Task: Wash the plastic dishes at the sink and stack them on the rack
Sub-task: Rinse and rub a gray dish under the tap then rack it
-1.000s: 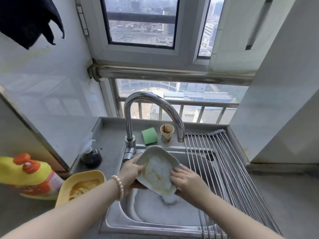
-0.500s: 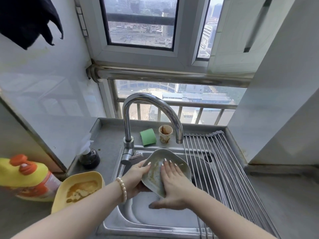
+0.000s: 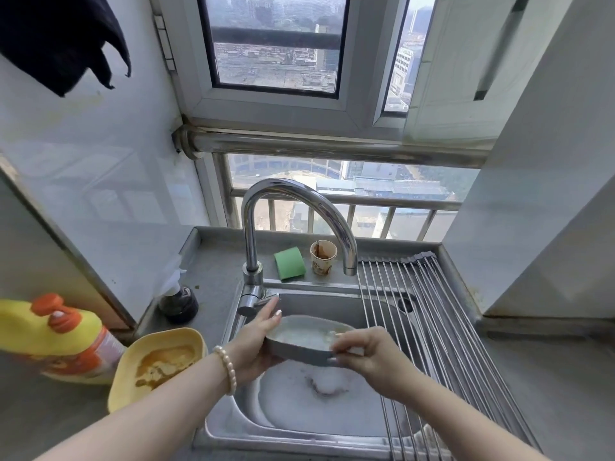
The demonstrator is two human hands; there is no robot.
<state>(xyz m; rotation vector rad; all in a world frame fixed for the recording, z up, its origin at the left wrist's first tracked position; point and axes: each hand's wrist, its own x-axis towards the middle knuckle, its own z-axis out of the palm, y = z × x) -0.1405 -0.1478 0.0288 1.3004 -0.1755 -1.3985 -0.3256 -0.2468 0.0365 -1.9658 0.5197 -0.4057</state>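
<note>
Two hands hold a soapy grey dish [image 3: 299,347] over sink [image 3: 299,424]: L hand [image 3: 254,341] cups its end, R hand [image 3: 369,352] fingers [image 3: 339,344] pinching rim.

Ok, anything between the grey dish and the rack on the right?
Nothing visible. Both hands hold the grey dish over the sink; the rack lies bare just right of it, its rods free of dishes.
</note>
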